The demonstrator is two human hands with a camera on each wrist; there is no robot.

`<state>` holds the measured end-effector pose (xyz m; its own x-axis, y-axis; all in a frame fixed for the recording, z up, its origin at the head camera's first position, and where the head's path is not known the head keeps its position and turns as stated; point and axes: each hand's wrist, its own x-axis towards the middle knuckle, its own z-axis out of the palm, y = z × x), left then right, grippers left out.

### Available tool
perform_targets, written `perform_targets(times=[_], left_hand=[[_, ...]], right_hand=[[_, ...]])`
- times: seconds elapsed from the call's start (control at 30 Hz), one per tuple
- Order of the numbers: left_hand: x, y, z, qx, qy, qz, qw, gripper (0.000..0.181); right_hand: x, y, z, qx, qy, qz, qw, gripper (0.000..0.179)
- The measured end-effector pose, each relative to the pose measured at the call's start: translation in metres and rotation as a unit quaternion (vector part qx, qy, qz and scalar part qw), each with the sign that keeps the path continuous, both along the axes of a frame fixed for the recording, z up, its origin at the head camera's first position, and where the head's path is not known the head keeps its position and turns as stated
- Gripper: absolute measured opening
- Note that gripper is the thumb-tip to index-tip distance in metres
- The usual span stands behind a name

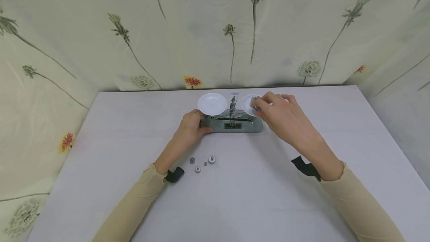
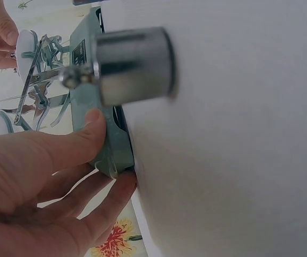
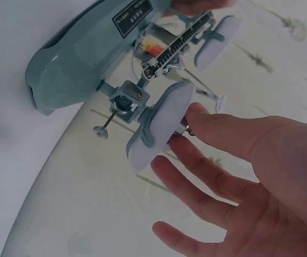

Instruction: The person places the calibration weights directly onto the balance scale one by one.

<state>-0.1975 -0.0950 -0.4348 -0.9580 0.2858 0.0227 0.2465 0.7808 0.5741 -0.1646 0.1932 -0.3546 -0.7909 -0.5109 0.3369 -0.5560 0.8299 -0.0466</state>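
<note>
A balance scale with a grey-green base (image 1: 218, 125) stands near the far edge of the table. My left hand (image 1: 191, 127) grips the left end of its base, thumb on the front and fingers around the end. The left white pan (image 1: 212, 104) holds nothing. At the right white pan (image 1: 247, 104), my right hand (image 1: 285, 117) pinches a small metal weight (image 3: 181, 128) between thumb and index finger, right against the pan's surface. The other fingers of that hand are spread beside the pan, and part of the pan is hidden behind the hand in the head view.
Several metal weights stand on the white table (image 1: 235, 204) in front of the scale, the largest weight (image 1: 211, 159) at the right of the group. One weight (image 2: 137, 67) looms close in the left wrist view. Behind the table hangs a flowered cloth (image 1: 201, 29).
</note>
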Motion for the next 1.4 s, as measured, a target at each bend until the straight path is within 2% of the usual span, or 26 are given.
perform_targets(times=[0.33, 0.67, 0.97, 1.4], left_hand=[[0.000, 0.001, 0.000, 0.005, 0.001, 0.001, 1.0000, 0.056], [-0.001, -0.001, -0.001, 0.005, 0.002, -0.002, 1.0000, 0.056], [0.001, -0.002, 0.000, 0.003, 0.006, -0.012, 0.9999, 0.059], [0.007, -0.001, 0.000, 0.001, 0.007, -0.018, 0.9998, 0.068]], right_hand=[[0.001, 0.004, -0.003, -0.004, 0.007, -0.002, 1.0000, 0.027], [-0.001, 0.012, -0.009, -0.013, 0.021, -0.011, 0.9996, 0.041], [-0.002, 0.016, -0.013, -0.025, -0.015, -0.020, 0.9994, 0.053], [-0.005, 0.025, -0.020, -0.057, -0.111, -0.044, 0.9912, 0.069]])
